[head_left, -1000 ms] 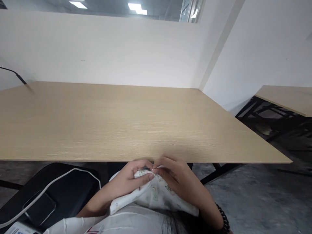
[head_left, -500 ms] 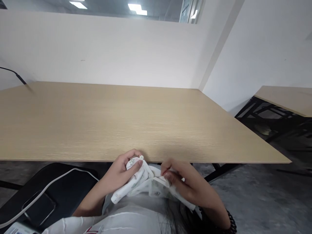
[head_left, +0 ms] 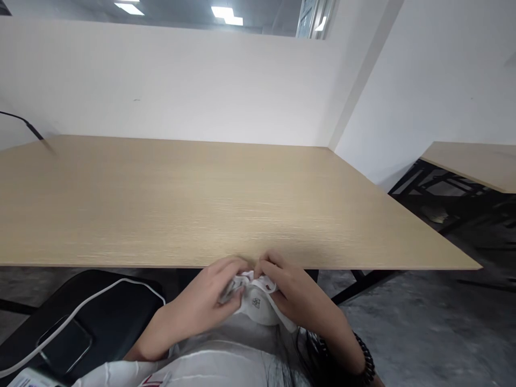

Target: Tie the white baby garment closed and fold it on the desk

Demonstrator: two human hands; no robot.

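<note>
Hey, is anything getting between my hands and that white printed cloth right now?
Nothing visible does: the left hand and right hand both hold the white printed cloth directly. The table lies beyond it, not between.

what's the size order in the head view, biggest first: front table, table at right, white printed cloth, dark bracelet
1. front table
2. table at right, cut off by the picture's edge
3. white printed cloth, partly hidden by the hands
4. dark bracelet
</note>
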